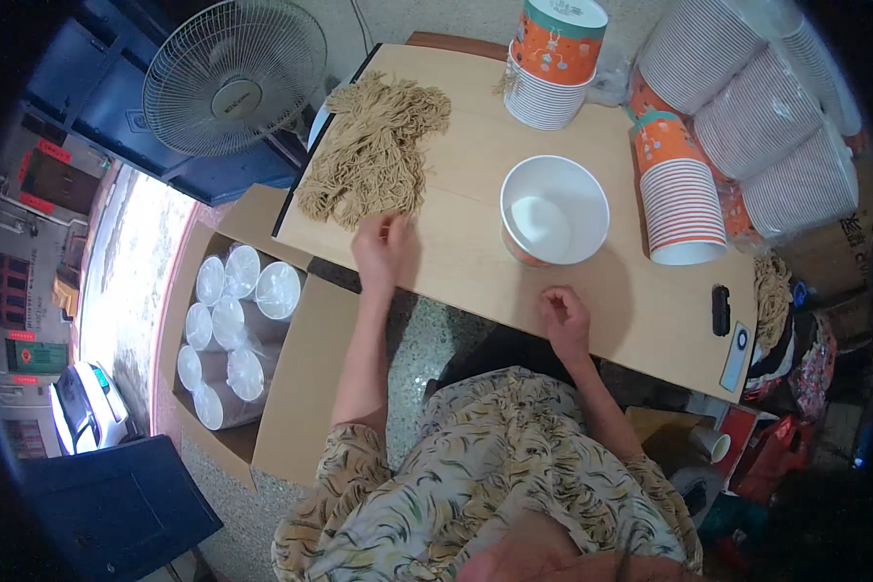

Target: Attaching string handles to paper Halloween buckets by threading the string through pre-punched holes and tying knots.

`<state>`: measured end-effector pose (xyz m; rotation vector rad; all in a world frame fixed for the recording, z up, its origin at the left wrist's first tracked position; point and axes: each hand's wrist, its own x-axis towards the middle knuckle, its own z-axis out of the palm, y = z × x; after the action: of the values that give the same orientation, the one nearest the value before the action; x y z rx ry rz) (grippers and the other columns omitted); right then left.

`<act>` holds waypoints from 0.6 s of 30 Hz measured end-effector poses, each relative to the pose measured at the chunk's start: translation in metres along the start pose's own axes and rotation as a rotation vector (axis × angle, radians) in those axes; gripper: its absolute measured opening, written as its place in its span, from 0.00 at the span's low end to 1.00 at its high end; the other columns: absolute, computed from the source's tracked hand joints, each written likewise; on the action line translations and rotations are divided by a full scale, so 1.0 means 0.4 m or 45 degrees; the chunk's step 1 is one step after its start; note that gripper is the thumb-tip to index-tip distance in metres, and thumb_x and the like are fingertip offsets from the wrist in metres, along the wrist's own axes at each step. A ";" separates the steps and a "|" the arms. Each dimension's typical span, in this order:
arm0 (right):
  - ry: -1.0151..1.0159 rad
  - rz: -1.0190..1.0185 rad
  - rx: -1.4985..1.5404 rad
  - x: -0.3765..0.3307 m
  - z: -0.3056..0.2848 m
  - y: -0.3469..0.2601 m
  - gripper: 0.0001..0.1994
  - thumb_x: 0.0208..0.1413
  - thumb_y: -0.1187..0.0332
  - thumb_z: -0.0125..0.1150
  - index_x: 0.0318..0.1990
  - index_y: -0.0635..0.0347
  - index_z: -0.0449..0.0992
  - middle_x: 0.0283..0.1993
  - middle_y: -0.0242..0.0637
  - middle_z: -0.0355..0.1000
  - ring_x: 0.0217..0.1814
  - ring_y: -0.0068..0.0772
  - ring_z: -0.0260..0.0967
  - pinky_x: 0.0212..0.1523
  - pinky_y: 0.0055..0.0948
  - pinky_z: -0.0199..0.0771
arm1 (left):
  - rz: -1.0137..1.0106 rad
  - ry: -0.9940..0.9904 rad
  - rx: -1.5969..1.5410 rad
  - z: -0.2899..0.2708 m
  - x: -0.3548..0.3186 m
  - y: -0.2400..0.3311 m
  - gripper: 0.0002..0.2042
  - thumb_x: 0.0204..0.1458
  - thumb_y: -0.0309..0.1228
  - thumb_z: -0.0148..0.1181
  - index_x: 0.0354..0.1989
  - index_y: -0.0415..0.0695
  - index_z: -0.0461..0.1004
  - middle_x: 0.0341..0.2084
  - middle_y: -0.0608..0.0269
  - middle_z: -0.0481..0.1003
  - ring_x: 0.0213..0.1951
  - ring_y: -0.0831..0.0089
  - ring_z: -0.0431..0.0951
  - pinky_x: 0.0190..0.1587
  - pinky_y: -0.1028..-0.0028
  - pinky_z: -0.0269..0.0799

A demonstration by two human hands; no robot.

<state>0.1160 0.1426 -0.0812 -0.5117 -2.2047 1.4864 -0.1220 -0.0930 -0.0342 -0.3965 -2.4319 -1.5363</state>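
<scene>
My left hand (380, 250) is at the near edge of a loose pile of tan cords (383, 145) on the wooden table. Its fingers are bent together; whether they pinch a strand cannot be made out. Near the table's front edge, my right hand (565, 318) is curled, thumb against fingers, and whatever may be in it is hidden. Just beyond the right hand stands a large white paper bucket (555, 210), upright with its mouth toward me. Its inside is white, and a strip of orange shows low on its outer wall.
Stacked orange and white paper buckets (550, 92) stand at the table's back; another stack (682, 199) lies at the right beside bagged stacks (761, 126). A black object (721, 310) is near the right edge. Left are a fan (235, 92) and an open carton (306, 388) of wrapped white cups.
</scene>
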 end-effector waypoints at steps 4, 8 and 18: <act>-0.012 -0.076 0.043 -0.010 0.009 -0.005 0.05 0.55 0.80 0.61 0.39 0.66 0.73 0.39 0.39 0.72 0.41 0.29 0.73 0.43 0.26 0.73 | -0.023 0.064 0.268 -0.008 0.037 -0.114 0.08 0.49 0.30 0.68 0.33 0.38 0.82 0.25 0.52 0.80 0.28 0.61 0.82 0.33 0.66 0.77; -0.052 -0.090 -0.011 -0.013 0.011 -0.014 0.05 0.54 0.79 0.61 0.38 0.65 0.73 0.38 0.40 0.72 0.40 0.34 0.73 0.44 0.29 0.74 | -0.029 0.042 0.268 0.011 0.049 -0.134 0.07 0.50 0.30 0.67 0.30 0.38 0.82 0.23 0.52 0.80 0.28 0.61 0.82 0.33 0.66 0.77; -0.043 -0.625 -0.256 0.005 0.017 -0.148 0.09 0.55 0.80 0.58 0.44 0.64 0.74 0.44 0.45 0.75 0.48 0.47 0.74 0.49 0.37 0.75 | 0.202 -0.108 0.186 -0.039 -0.117 0.026 0.04 0.54 0.24 0.60 0.30 0.37 0.77 0.24 0.48 0.78 0.25 0.58 0.80 0.28 0.67 0.74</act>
<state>0.1069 0.1174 -0.0278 0.0063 -2.2990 1.0294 -0.0738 -0.1076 -0.0349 -0.6204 -2.4884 -1.2934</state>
